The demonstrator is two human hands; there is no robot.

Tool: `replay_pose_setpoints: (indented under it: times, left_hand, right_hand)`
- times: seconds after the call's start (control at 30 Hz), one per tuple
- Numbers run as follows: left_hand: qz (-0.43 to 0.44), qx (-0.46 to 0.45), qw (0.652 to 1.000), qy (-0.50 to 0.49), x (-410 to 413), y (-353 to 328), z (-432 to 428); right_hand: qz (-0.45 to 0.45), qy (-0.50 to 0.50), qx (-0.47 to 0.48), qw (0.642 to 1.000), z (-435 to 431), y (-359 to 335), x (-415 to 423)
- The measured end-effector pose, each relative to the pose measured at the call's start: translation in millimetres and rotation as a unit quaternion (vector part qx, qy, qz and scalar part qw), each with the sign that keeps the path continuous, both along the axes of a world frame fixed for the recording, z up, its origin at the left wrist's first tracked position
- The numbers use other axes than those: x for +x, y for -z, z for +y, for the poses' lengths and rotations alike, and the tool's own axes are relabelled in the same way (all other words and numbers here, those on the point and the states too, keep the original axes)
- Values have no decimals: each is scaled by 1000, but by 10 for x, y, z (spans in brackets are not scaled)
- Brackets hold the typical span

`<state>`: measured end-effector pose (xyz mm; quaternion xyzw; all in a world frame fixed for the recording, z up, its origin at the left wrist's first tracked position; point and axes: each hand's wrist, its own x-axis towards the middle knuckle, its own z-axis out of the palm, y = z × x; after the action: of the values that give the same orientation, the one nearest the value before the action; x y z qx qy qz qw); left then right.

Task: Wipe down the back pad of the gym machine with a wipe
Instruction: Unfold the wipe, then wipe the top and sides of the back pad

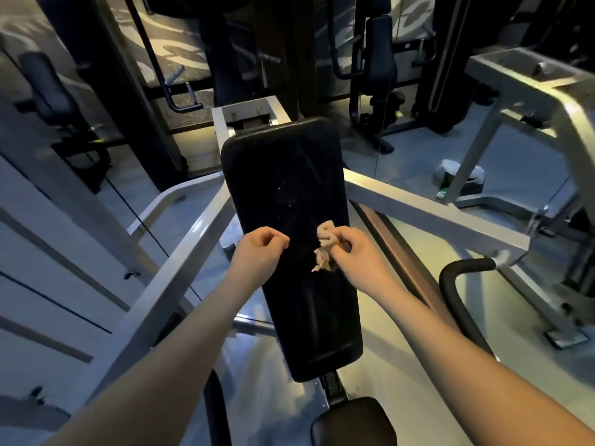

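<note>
Black back pad (pixel 289 188), right hand (pixel 351 255) pinching crumpled wipe (pixel 325 244), left hand (pixel 260 249) loosely curled, empty

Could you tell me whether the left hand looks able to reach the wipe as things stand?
Probably yes. The left hand hovers beside the wipe, which the right hand holds over the back pad, and nothing lies between them.

Back pad (pixel 289 194): long black upholstered surface, tilted, mounted on a grey metal frame (pixel 428 214) whose bars run off to either side. Pale specks and faint streaks mark its upper half. A crumpled beige wipe (pixel 324 249) is at its middle (contact with the pad cannot be confirmed). Grey floor (pixel 502 175) lies beneath.
</note>
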<state>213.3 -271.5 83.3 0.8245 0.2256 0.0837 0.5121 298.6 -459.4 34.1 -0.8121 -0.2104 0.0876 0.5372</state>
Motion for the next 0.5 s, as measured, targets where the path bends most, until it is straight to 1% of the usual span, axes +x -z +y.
replay_pose_setpoints:
  times: [0.17,0.27,0.33,0.43,0.5]
  left_hand:
    - [-36,100,994,-27,312,-408,414]
    - [-83,91,991,-61,500,-632,674]
    - [-114,91,985,-96,635,-767,823]
    - [-135,108,974,-143,895,-903,1069]
    - [-124,119,971,-164,1091,-918,1246]
  right_hand:
    - [-86,27,3,996,157,-424,416]
    - [-118,35,34,992,282,-753,670]
    - [-147,46,17,988,380,-916,911]
    - [-235,76,-15,969,546,-1117,1282]
    - [-298,90,-47,949,658,-1248,1481]
